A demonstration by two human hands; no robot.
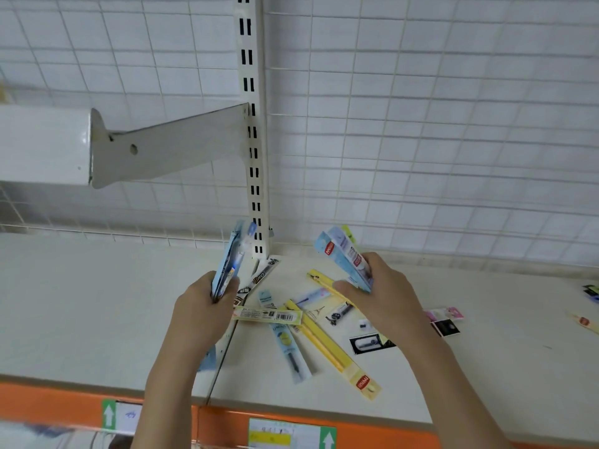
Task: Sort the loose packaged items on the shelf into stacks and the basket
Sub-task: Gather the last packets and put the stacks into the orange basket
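White wire grid backs a cream shelf [97,303] with an orange front edge. Left hand [201,314] grips a bundle of blue pen packs [228,264], upright, rising from its fingers toward 12 o'clock; thumb and fingers are curled round the bundle's lower end. Right hand [385,296] pinches a fan of pale blue packs [345,256] pointing to about 11 o'clock, thumb pressed on the near face. How many packs each hand holds I cannot tell, perhaps three or four. Between the hands, loose packs [291,328] lie crossed on the shelf: two long yellow ones, one pale green, roughly three clear pen sleeves. At 3 o'clock of the right wrist lie two small dark cards [449,327] and a pink one.
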